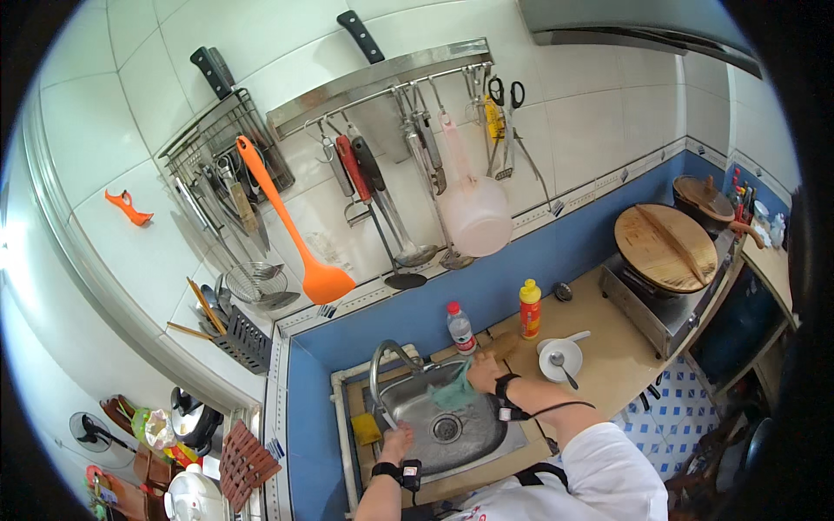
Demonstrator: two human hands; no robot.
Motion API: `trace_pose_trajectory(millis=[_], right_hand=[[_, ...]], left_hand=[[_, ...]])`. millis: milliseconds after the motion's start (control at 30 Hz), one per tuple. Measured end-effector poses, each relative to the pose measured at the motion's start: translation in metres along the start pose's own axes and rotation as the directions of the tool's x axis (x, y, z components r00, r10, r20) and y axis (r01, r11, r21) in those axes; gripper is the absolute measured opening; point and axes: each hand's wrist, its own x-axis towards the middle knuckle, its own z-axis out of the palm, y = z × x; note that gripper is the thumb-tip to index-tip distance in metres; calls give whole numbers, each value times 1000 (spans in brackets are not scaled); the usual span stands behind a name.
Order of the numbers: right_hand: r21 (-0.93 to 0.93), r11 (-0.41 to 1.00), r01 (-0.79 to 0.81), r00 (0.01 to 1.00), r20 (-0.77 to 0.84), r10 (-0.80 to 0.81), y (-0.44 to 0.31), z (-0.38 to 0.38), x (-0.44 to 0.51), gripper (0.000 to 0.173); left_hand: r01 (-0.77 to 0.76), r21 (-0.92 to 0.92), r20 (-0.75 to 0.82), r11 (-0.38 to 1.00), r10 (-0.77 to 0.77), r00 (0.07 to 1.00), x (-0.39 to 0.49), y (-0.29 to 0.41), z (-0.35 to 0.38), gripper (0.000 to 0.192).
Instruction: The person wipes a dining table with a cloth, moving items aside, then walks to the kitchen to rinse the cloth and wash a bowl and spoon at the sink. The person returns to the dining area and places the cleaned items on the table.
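My left hand point(398, 441) is at the left side of the stainless steel sink point(482, 436), its fingers around the pale end of the curved metal faucet point(374, 374). My right hand point(483, 372) grips a green cloth point(455, 393), which hangs over the back right part of the basin. A plastic bottle with a red cap point(460, 329) stands just behind that hand. Left of the basin, a yellow sponge point(365, 429) lies on the sink's edge. The drain strainer point(446, 428) shows in the basin floor.
On the counter right of the sink are a yellow-capped red bottle point(530, 311) and a white bowl point(567, 368) with a metal spoon. Farther right, a wooden-lidded wok point(666, 249) sits on a gas stove point(642, 309). Utensils, including an orange spatula point(280, 211), hang above.
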Motion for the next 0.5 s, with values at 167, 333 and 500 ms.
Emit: trace_pose_trajectory(millis=[167,333,500], right_hand=[[285,958,-17,991,-123,54,10,-9,-1,38],[776,630,-14,978,-119,169,29,-94,1,46],[941,-92,327,917,-292,271,4,-224,-26,35]], left_hand=[[16,310,-138,950,28,990,25,-13,2,38],[-85,683,-251,725,343,905,-1,-5,3,34],[-174,530,-249,830,348,904,-10,-7,2,27]])
